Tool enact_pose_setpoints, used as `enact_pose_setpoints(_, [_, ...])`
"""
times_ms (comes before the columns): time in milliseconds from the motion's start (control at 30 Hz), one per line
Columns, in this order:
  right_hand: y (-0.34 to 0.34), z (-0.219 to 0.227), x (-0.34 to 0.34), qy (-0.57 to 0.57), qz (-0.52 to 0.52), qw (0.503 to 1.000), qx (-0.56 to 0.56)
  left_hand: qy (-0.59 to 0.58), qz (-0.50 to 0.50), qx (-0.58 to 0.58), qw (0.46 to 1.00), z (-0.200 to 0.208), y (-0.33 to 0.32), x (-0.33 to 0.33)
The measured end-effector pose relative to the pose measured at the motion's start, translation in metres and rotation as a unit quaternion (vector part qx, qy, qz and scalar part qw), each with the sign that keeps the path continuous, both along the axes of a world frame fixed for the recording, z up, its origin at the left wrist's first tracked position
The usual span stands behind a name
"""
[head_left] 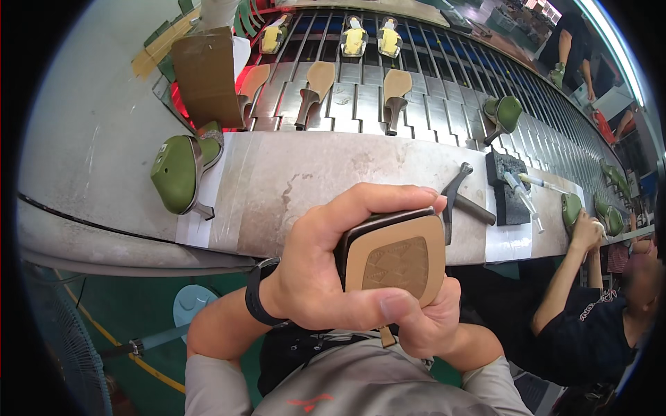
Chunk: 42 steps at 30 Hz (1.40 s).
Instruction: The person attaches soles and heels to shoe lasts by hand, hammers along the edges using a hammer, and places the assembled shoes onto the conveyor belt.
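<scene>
Both hands grip a high-heeled shoe (371, 281) with its tan sole turned up and a darker patterned panel in the sole's middle. My left hand (312, 256) wraps around its left side, fingers over the far edge and thumb across the near part of the sole. Around the near right side closes my right hand (437, 326); most of its fingers are hidden. The slim heel tip (386, 337) points down toward me. Just beyond the shoe, on the bench (333, 159), lies a hammer (461, 201).
A black foam block (506, 187) with syringes (522, 197) stands right of the hammer. Left sits a shoe on a green last (177, 177). Behind the bench, a slatted conveyor (350, 104) carries heeled soles (319, 83) and another green last (506, 111). A co-worker (590, 319) works at right.
</scene>
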State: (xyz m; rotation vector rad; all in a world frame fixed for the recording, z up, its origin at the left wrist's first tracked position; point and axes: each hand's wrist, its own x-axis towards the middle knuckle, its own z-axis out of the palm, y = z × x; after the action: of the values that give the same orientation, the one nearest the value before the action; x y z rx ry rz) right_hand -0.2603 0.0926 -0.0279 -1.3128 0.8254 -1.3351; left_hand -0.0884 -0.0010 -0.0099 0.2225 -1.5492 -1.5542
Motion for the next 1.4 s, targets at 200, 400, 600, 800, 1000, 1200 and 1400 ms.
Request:
enact_pose_setpoints(200, [0.0, 0.0, 0.0, -0.002, -0.006, 1.0, -0.018, -0.006, 0.003, -0.034, 0.999, -0.001, -0.001, -0.001])
enact_pose_setpoints(400, [0.004, 0.0, -0.001, -0.011, -0.001, 1.0, 0.007, -0.016, 0.007, -0.036, 0.999, 0.0, 0.001, -0.001])
enact_pose_setpoints(600, [0.004, 0.001, -0.001, -0.008, -0.001, 1.0, 0.0, -0.029, 0.005, -0.03, 0.999, 0.004, 0.005, -0.001])
enact_pose_setpoints(800, [0.009, -0.006, -0.003, -0.024, 0.001, 0.999, 0.022, -0.04, 0.005, -0.027, 0.999, 0.003, 0.007, -0.002])
enact_pose_setpoints(1000, [0.011, -0.003, -0.006, -0.035, -0.015, 0.999, 0.032, -0.056, -0.007, 0.026, 0.998, 0.012, 0.014, -0.005])
enact_pose_setpoints(1200, [-0.003, 0.019, -0.018, -0.037, 0.002, 0.988, 0.149, -0.037, -0.034, 0.119, 0.992, 0.021, -0.009, -0.018])
enact_pose_setpoints(1400, [-0.039, 0.022, -0.044, -0.103, 0.044, 0.981, 0.158, -0.001, -0.08, 0.101, 0.992, 0.006, -0.049, -0.028])
